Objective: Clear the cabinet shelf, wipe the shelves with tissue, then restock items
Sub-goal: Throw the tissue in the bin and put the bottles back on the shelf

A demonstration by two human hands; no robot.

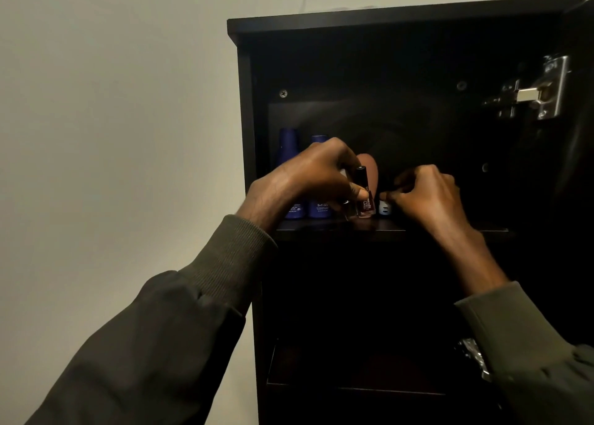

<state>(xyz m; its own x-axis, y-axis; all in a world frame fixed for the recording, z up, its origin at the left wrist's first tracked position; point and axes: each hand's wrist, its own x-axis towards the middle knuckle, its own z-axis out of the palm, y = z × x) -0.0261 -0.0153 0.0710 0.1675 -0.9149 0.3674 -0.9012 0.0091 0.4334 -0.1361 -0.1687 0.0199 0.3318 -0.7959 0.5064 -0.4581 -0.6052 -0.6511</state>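
A dark cabinet (401, 25) stands open against a pale wall, its shelf (337, 228) holding 2 blue bottles (289, 154). The left hand (308, 180) pinches a maroon nail polish bottle (365, 199) standing on the shelf; the right hand (427, 193) has its fingers curled on a small white item (384, 207). Whether clearing or restocking is unclear. Next, keep each bottle upright.

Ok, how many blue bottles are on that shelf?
2: one blue bottle at the shelf's far left, another just right of it, behind the left hand. More may be hidden.
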